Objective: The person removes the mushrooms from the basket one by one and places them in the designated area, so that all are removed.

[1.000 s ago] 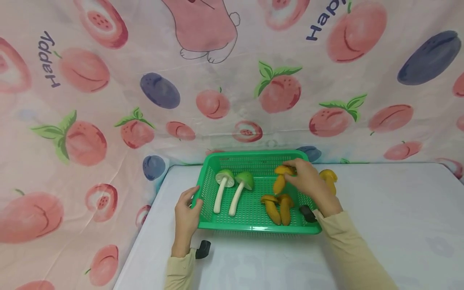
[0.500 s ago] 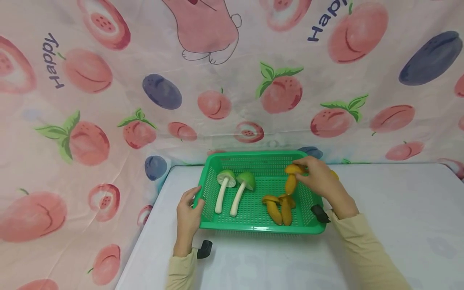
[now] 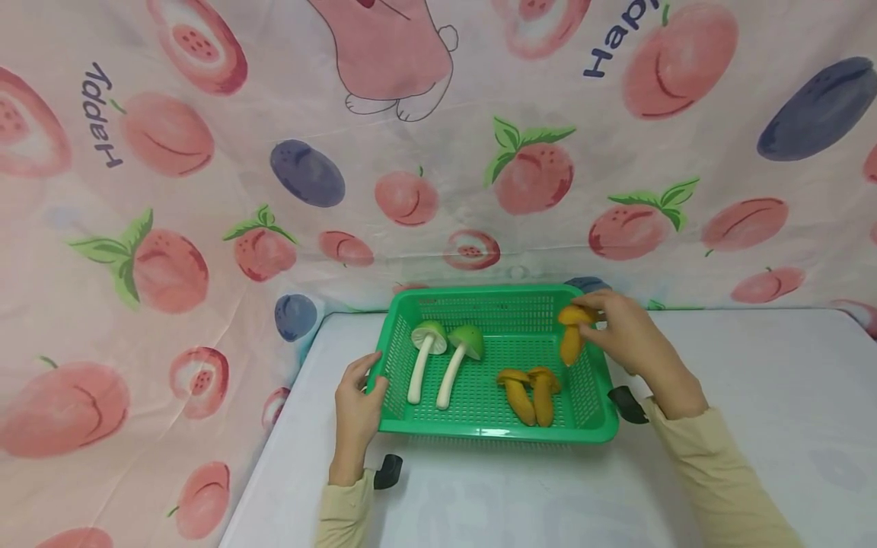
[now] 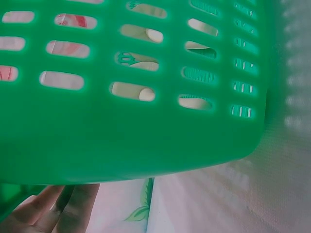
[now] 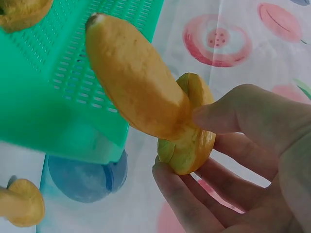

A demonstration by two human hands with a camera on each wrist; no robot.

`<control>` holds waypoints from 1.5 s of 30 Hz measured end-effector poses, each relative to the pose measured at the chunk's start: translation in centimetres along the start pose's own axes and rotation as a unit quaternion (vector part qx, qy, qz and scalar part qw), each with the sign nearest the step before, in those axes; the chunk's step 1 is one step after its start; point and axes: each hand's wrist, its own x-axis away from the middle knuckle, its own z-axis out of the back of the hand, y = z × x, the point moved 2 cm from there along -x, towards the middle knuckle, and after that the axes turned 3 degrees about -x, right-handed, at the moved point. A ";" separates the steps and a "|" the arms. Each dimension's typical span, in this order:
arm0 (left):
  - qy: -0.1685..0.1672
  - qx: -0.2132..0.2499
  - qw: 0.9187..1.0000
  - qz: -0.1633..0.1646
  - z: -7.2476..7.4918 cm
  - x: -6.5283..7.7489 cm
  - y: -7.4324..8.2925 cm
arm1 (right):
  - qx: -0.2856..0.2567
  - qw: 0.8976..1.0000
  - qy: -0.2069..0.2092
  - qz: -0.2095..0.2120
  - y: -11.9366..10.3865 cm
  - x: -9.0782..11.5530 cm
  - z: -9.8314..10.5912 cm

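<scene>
My right hand (image 3: 633, 335) pinches a yellow mushroom (image 3: 570, 346) by its cap, above the right end of the green basket (image 3: 479, 432). In the right wrist view this mushroom (image 5: 138, 80) points its thick stem up and left, thumb on one side of the cap and fingers on the other. At the basket's left rim, my left hand (image 3: 358, 407) holds on with thumb and fingers; some of its fingers (image 4: 77, 208) show past the rim in the left wrist view. Inside the basket lie two green-capped mushrooms (image 3: 450, 373) with white stems and two yellow mushrooms (image 3: 543, 399).
Outside the basket, another yellow mushroom (image 5: 26, 204) lies at its right in the right wrist view; my right hand mostly hides it in the head view. A white table (image 3: 521, 495) bears the basket, and a fruit-printed cloth (image 3: 425, 152) hangs behind it.
My right hand has moved right with the yellow mushroom, from over the basket's inside to its right rim. The left hand stays at the left rim.
</scene>
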 end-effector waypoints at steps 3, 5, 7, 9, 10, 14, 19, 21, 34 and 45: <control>0.000 0.001 1.000 -0.001 0.0 0.0 0.0 | 0.002 1.000 0.000 -0.002 0.2 0.2 0.2; -0.001 0.002 1.000 -0.001 0.0 0.0 -0.1 | 0.003 1.000 0.002 -0.003 0.4 0.4 0.4; -0.002 0.003 1.000 -0.001 0.0 0.0 -0.1 | 0.005 1.000 0.005 -0.004 0.5 0.5 0.6; -0.001 0.003 1.000 -0.001 0.0 -0.1 -0.2 | 0.005 1.000 0.009 -0.004 0.6 0.7 0.9; -0.001 0.004 1.000 -0.001 0.0 -0.1 -0.2 | 0.004 1.000 0.012 -0.005 0.7 0.8 1.0; -0.001 0.002 1.000 -0.001 0.0 -0.1 -0.3 | 0.002 1.000 0.020 -0.012 0.9 1.1 1.4; 0.004 -0.001 1.000 0.000 0.0 -0.1 -0.2 | -0.001 1.000 0.026 -0.013 1.3 1.5 1.9; 0.004 -0.001 1.000 0.000 0.0 -0.1 -0.2 | 0.001 0.999 0.031 -0.008 1.5 1.8 2.0; 0.000 0.007 1.000 0.001 0.1 -0.1 -0.2 | 0.028 0.998 0.051 0.009 2.9 2.8 2.7; 0.005 0.000 1.000 -0.001 0.2 -0.1 -0.4 | 0.068 0.997 0.048 0.008 5.7 3.7 3.5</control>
